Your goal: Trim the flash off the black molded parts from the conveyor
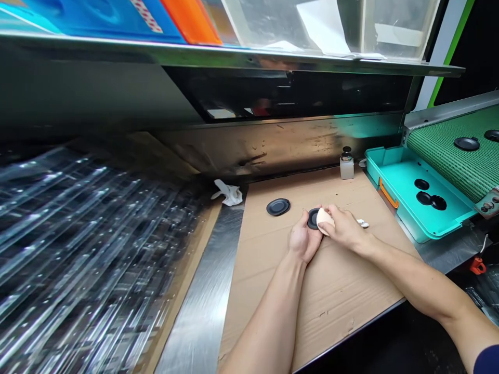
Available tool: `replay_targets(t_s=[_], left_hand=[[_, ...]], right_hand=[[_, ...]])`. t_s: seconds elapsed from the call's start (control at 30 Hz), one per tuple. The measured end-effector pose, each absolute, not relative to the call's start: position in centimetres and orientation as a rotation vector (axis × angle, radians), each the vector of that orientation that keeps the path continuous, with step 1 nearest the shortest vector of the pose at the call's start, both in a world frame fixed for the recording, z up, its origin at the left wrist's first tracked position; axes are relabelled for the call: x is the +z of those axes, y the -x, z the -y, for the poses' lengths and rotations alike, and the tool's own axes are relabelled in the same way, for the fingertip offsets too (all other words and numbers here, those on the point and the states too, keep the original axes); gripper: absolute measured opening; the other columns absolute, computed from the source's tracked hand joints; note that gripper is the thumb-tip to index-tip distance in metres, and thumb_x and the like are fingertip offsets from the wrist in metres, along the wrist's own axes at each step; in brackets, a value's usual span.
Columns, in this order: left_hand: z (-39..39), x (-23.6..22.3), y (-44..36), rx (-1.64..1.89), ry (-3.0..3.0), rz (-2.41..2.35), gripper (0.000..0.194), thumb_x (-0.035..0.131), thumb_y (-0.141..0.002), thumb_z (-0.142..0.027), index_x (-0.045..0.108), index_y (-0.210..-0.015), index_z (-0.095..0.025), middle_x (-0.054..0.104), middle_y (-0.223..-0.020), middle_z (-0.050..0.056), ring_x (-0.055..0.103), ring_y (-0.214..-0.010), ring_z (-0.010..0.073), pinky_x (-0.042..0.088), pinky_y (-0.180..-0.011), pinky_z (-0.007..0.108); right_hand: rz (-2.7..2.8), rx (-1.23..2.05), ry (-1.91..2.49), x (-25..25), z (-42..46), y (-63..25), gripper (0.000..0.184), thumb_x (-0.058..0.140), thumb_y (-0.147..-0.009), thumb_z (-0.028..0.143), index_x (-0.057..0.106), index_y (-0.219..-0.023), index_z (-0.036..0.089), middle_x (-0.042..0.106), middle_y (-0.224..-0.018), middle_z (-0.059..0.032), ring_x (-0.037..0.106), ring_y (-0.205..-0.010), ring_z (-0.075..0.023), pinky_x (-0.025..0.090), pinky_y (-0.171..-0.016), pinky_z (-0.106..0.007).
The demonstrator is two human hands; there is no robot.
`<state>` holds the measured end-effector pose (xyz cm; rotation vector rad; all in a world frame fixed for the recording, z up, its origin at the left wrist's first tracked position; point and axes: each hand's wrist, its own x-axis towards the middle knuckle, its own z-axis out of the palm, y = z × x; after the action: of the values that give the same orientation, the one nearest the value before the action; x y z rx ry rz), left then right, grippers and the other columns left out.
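- While my left hand [302, 241] is cradling a black disc [312, 218], its thumb is lying along the left edge and its other fingers are reaching underneath; how tightly they are gripping, I am not able to tell.
- My right hand [343, 226] is pinching a pale pad [325, 221] between thumb and fingers, and the pad is covering the disc's right part; how hard it is pressing, I am not seeing.
- For good pad work, I am judging that the left hand should be acting as a steady cup, bearing the disc from below, with its thumb staying clear of the pad's path.
- I am favouring light, even pressure with the pad lying flat, since a tilted edge could be skipping the recessed centre or tipping the disc.
- Just left of the hands, another black disc [278, 206] is lying flat on the cardboard [273, 291]; I am giving my left wrist room beside it.
- Small white pieces [363, 223] are lying beyond my right hand, and a bottle [346, 169] is standing at the far edge.
- Farther right, a teal tray [370, 163] is holding more black discs [421, 184].
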<state>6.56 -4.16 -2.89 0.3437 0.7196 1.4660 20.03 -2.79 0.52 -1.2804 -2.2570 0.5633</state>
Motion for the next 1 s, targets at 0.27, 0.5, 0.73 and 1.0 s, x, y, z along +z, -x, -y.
replay_targets(t_s=[0.27,0.5,0.73,1.0], left_hand=[[4.4,-3.4,-7.7,1.564,-0.342,-0.731,0.035,0.045,-0.106,-0.031,0.073,-0.102,-0.011,0.077,-0.108,0.014,0.071,-0.112,0.0224,0.052,-0.109,0.039],[4.5,-1.6,-7.5,1.524,-0.261,-0.715,0.047,0.035,-0.109,-0.035,0.071,-0.096,-0.008,0.075,-0.117,0.02,0.071,-0.114,0.0269,0.056,-0.104,0.046],[4.5,-1.7,-7.4,1.542,-0.255,-0.738,0.041,0.038,-0.108,-0.034,0.07,-0.102,-0.009,0.072,-0.124,0.021,0.067,-0.124,0.0272,0.051,-0.111,0.045],[4.6,-2.8,-7.8,1.564,-0.4,-0.752,0.033,0.046,-0.105,-0.034,0.069,-0.106,-0.01,0.073,-0.124,0.022,0.065,-0.127,0.0301,0.046,-0.115,0.053]], right_hand=[[2.374,0.296,1.405,1.2,3.0,-18.5,0.027,0.039,-0.105,0.032,0.051,-0.126,0.021,0.071,-0.115,-0.0125,0.069,-0.094,-0.0276,0.051,-0.079,-0.036],[1.918,0.463,1.321,1.4,0.1,-21.5,0.035,0.054,-0.099,0.034,0.054,-0.131,0.022,0.074,-0.118,-0.009,0.07,-0.108,-0.0246,0.052,-0.091,-0.034],[2.008,0.788,1.212,1.4,1.2,-22.5,0.023,0.061,-0.091,0.035,0.072,-0.105,0.022,0.076,-0.092,-0.0019,0.069,-0.086,-0.0179,0.05,-0.076,-0.026],[2.061,0.872,1.392,1.2,1.8,-21.3,0.017,0.066,-0.082,0.028,0.077,-0.093,0.021,0.074,-0.083,-0.0014,0.064,-0.075,-0.0165,0.043,-0.066,-0.024]])
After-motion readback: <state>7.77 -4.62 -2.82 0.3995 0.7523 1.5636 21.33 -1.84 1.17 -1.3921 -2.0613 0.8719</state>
